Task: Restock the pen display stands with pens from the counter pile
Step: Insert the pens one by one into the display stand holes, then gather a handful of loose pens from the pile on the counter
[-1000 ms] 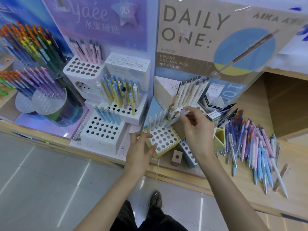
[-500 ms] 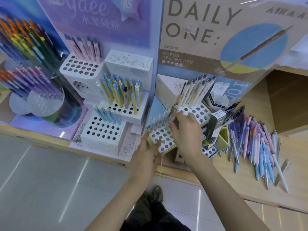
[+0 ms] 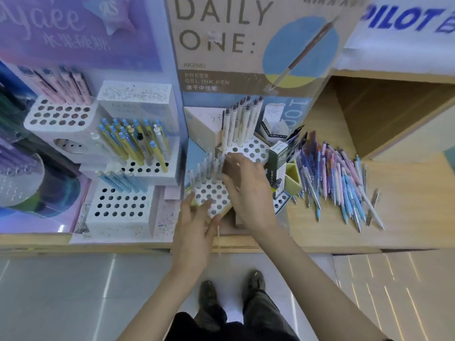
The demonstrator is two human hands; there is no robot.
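Pens [image 3: 337, 183] in blue, pink and lilac lie heaped on the wooden counter [image 3: 406, 217], right of the displays. The front stand [image 3: 211, 195], white-topped and full of round holes, holds one back row of grey pens [image 3: 204, 171]. Its backboard [image 3: 221, 45] reads "DAILY ONE:", "AK2882", "PRESS GEL INK PEN"; a banner [image 3: 403, 20] at the upper right says "PILOT".

A second ago the right hand [image 3: 248, 190] pinched a pen above this stand. It now lies low over the grey row, fingertips blurred, so I cannot tell whether it grips anything. The left hand [image 3: 194, 225] is open with fingers spread, and has slid to the stand's near edge.
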